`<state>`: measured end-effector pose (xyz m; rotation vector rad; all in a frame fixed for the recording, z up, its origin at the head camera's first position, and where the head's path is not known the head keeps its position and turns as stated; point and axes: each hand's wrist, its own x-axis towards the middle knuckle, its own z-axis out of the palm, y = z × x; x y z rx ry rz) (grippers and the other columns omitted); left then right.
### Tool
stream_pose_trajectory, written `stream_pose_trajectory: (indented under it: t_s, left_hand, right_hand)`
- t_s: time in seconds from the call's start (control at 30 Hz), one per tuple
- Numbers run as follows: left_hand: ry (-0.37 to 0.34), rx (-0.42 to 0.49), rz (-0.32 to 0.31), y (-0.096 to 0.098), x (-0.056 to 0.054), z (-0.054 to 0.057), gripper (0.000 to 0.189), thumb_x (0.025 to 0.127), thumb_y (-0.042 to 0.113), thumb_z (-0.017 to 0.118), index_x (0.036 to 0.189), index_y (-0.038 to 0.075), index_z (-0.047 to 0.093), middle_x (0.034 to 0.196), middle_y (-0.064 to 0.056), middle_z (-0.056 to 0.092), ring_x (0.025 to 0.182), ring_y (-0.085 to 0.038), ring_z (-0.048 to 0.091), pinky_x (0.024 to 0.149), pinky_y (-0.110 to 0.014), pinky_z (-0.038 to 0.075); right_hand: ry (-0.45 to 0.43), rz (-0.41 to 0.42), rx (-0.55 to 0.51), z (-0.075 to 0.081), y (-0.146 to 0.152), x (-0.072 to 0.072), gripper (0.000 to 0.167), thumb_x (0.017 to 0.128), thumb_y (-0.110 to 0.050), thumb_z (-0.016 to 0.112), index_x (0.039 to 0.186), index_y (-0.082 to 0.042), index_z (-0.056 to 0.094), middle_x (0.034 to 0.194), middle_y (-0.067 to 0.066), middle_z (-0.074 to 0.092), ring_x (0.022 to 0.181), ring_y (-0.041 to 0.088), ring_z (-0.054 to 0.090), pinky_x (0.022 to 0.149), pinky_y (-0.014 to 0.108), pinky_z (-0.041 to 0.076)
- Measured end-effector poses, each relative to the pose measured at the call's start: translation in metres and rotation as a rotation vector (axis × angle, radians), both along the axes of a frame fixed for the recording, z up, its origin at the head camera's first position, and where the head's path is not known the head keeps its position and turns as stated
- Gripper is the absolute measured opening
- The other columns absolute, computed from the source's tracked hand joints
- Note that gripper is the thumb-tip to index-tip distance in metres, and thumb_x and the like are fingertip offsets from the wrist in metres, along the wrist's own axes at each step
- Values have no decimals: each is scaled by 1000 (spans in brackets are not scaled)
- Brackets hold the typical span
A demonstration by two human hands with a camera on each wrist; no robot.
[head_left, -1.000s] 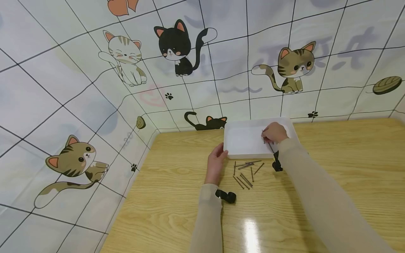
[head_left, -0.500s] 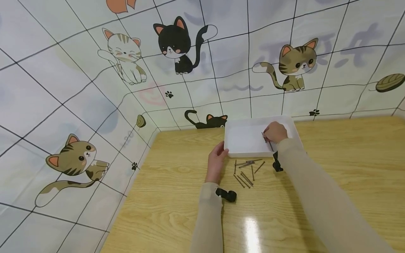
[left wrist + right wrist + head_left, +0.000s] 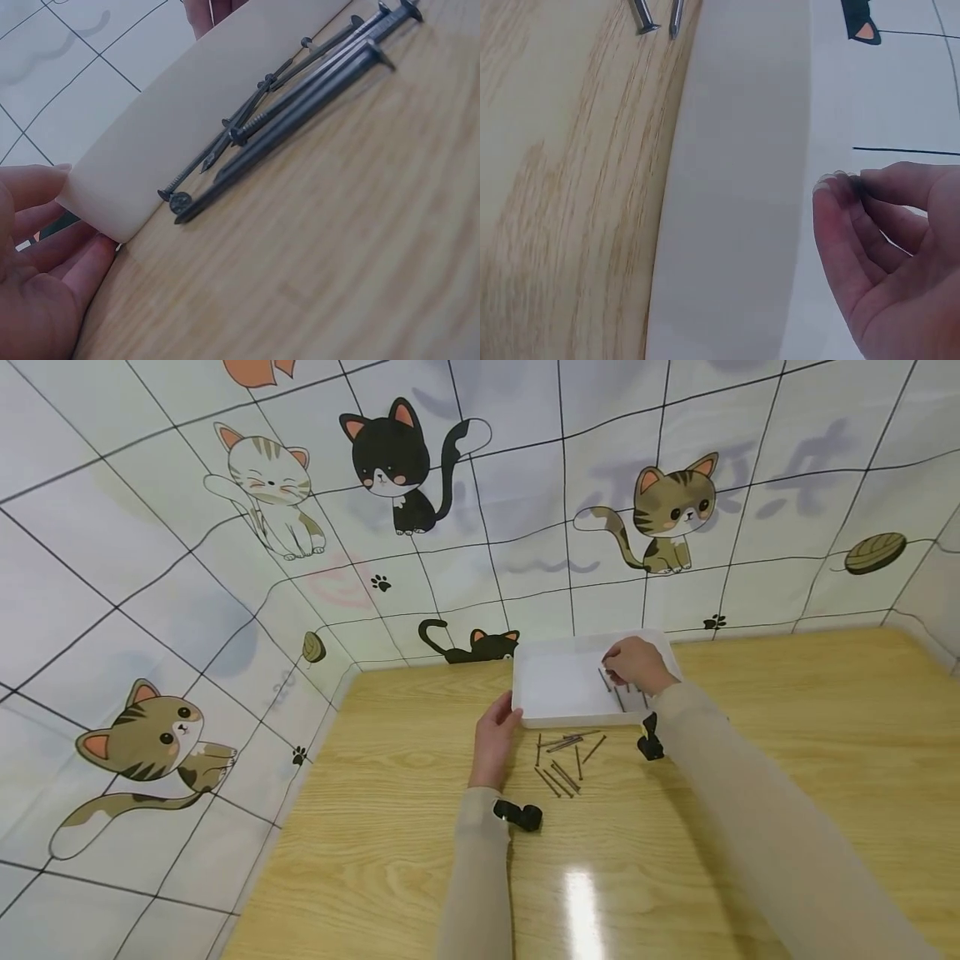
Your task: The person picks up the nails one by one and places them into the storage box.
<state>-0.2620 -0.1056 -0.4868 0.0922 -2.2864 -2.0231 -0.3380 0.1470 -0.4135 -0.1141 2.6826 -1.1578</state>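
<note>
Fingertips together, pinching, apparently, a nail in the right hand over the white tray, just beside nails lying lengthwise toward its near wall, and holding its near left corner with the left hand.

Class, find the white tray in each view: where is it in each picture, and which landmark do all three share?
Head: the white tray is right of centre, the right hand over it.
Left wrist: its outer wall slants from the left hand at lower left up to the top edge.
Right wrist: its outer wall runs top to bottom near the middle, left of the right hand.
Shared landmark: nails on the table.
</note>
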Motion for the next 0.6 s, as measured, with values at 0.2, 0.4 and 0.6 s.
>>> stream_pose_trajectory:
  t_s: [0.2,0.4,0.6]
  left_hand:
    - [-1,14,-31,0,6,8,44,90,23,54,132,15,45,131,0,47,119,-14,41,99,-36,30]
    - [9,30,-25,1,5,6,43,90,22,54,132,14,45,130,-2,48,119,-16,42,98,-36,31]
    - [13,19,-20,-1,2,3,42,90,22,54,131,16,47,128,2,49,117,-12,43,98,-34,32]
  right_hand:
    - [-26,1,-131,8,2,17,33,94,-17,43,116,5,54,102,22,59,88,31,59,76,40,49]
    - [-6,0,-222,14,1,37,33,94,-17,42,118,3,52,107,23,56,94,34,56,79,43,48]
    - [65,1,-270,14,-2,57,31,94,-19,45,115,1,55,105,22,58,93,34,57,79,43,48]
